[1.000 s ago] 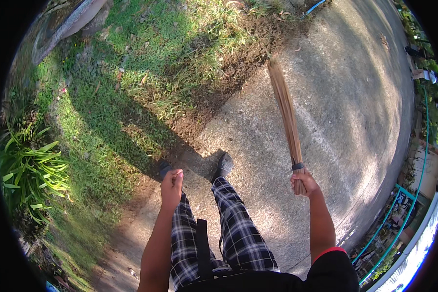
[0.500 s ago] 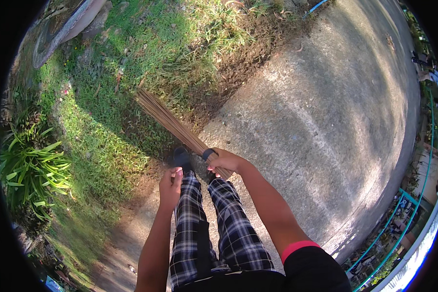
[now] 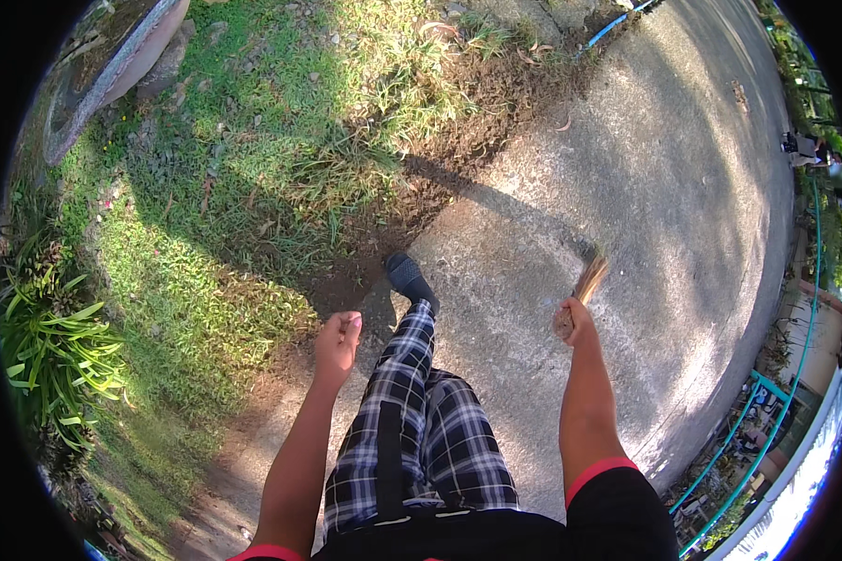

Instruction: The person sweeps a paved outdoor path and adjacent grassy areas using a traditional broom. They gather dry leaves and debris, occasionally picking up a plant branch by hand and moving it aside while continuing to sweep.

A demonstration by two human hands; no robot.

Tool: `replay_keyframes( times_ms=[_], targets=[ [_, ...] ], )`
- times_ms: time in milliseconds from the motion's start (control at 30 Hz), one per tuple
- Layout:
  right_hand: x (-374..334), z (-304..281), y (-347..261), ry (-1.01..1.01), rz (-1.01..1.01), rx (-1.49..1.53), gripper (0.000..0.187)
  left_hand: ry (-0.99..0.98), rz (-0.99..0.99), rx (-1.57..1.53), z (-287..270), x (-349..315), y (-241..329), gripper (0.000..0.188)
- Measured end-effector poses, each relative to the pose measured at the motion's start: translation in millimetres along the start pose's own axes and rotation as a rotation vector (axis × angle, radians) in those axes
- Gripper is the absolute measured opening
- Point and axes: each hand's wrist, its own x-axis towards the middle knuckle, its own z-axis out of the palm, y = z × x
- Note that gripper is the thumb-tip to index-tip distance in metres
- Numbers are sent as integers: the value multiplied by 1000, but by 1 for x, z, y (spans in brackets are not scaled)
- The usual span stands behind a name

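Broom (image 3: 593,275) has swung from grass (image 3: 196,290) to concrete (image 3: 692,243) at one o'clock, tight in right hand (image 3: 578,323). Left hand (image 3: 336,348) half-curls, seemingly empty.

Your right hand (image 3: 577,323) has open room over concrete (image 3: 692,252) from 2 to 4 o'clock; the broom (image 3: 591,278) juts toward 1. Your plaid-trousered leg (image 3: 404,365) stands between your hands. Your left hand (image 3: 338,348) has room over grass (image 3: 192,280) at 10; farther out, a leafy plant (image 3: 61,351) bars 9.
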Motion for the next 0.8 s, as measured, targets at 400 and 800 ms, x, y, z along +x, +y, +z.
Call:
replay_keyframes(
  times_ms=[400,800],
  targets=[
    [-66,35,20,-1170,-135,-714,70,-44,-39,-82,-3,71,70,25],
    [-46,143,-53,-250,2,-277,21,-24,-88,35,1,88,66,27]
  ],
)
